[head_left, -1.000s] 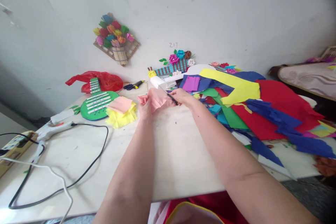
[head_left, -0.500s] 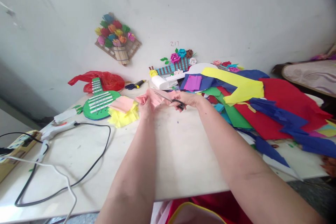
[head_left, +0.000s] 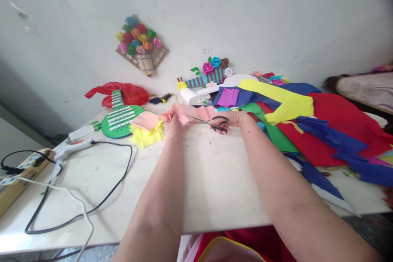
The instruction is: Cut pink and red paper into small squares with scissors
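Note:
My left hand (head_left: 172, 125) pinches the bunched left end of a pink crepe paper sheet (head_left: 192, 111) above the white table (head_left: 215, 188). In my right hand (head_left: 225, 122) are black-handled scissors (head_left: 201, 120), fingers in the loops, blades slightly apart and pointing left at the paper's lower part. The paper spreads rightward behind the blades. Just left of my left hand, a folded pink paper piece (head_left: 145, 121) rests on yellow crepe paper (head_left: 145, 136).
A green paper guitar (head_left: 118, 125) and glue gun (head_left: 72, 149) with looping cables lie left, beside a power strip (head_left: 27, 176). Pliers (head_left: 161, 98) lie behind. Red sheets (head_left: 340, 123), yellow paper (head_left: 285, 104) and blue paper (head_left: 334, 135) pile up right.
My right hand has moved right with the scissors, and the handles have spread apart, parting the blades. The whole view has shifted slightly.

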### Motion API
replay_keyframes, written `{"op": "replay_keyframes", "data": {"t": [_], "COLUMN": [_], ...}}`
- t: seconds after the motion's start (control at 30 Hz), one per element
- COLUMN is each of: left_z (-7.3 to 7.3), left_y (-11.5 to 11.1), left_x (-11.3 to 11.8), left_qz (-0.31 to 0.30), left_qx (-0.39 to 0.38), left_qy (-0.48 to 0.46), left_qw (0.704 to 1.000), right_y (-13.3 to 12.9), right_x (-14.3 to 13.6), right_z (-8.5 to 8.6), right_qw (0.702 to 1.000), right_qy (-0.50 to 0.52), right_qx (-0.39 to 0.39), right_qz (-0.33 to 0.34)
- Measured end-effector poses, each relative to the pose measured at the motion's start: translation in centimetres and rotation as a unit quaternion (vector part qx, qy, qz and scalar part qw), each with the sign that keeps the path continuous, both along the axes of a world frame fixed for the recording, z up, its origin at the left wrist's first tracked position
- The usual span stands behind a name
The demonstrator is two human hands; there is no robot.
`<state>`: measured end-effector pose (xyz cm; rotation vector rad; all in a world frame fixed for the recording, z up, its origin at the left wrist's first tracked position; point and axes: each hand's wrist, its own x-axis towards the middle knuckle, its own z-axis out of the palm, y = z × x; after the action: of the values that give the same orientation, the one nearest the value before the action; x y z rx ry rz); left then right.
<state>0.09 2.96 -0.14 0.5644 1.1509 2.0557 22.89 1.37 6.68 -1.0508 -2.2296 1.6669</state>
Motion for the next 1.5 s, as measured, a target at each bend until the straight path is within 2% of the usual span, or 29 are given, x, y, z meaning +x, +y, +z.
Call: {"op": "replay_keyframes", "data": {"t": [0.23,0.37,0.53,0.73,0.93,1.1,1.5], "left_z": [0.6,0.7,0.5,0.4,0.7,0.8,0.8], "left_y": [-0.3,-0.3,-0.2,-0.1,-0.4,-0.7,-0.5], "left_x": [0.4,0.2,0.1,0.0,0.1,0.3,0.3], "left_qz": [-0.016,-0.006,-0.008,-0.003,-0.009,-0.03,-0.023], "left_qx": [0.019,0.015,0.004,0.0,0.004,0.017,-0.001], "left_qy": [-0.066,-0.094,-0.073,-0.066,-0.089,-0.093,-0.088], "left_qw": [0.998,0.995,0.997,0.998,0.996,0.995,0.996], "right_y": [0.4,0.4,0.6,0.7,0.5,0.2,0.1], "right_x": [-1.7,-1.9,-1.9,-2.8,-1.1,0.0,-3.9], "right_z": [-1.2,-1.4,-1.6,-1.8,-1.1,-0.5,-2.4], "right_qw": [0.998,0.998,0.995,0.993,0.997,0.995,0.992], "right_qy": [0.009,0.031,0.073,0.088,0.06,0.059,0.109], "right_qx": [-0.058,-0.059,-0.065,-0.073,-0.05,-0.076,-0.057], "right_qz": [-0.001,0.008,0.026,0.011,-0.015,-0.006,-0.029]}}
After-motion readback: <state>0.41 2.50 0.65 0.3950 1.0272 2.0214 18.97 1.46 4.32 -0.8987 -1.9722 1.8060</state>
